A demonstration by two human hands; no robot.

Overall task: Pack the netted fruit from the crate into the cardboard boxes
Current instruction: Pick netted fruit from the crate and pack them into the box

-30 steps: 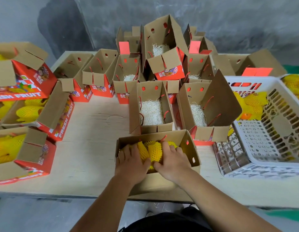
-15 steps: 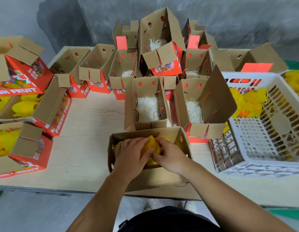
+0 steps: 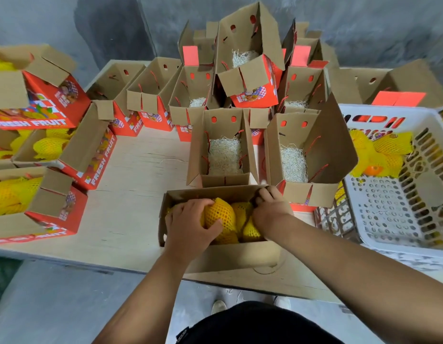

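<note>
The task looks about half done. On the left side of the table [image 3: 131, 170], three boxes [image 3: 54, 150] already hold yellow netted fruit and are open at the top. Near the middle, several empty boxes [image 3: 224, 155] stand with only pale shredded padding on the bottom, so they wait to be filled. The white crate [image 3: 389, 194] on the right keeps a few netted fruits [image 3: 386, 150] in its far corner, and its near part shows the bare bottom. The box in front [image 3: 230, 252], at the table edge, is the one in work now; it has several netted pieces inside and seems almost full. The left hand [image 3: 190, 224] is curled over the top netted fruit [image 3: 219, 214] and grasps it, the fingers around its upper side. The right hand [image 3: 270, 212] lies at the right end of this box, fingers bent at the far rim; whether it holds a fruit or the cardboard, I cannot tell.
</note>
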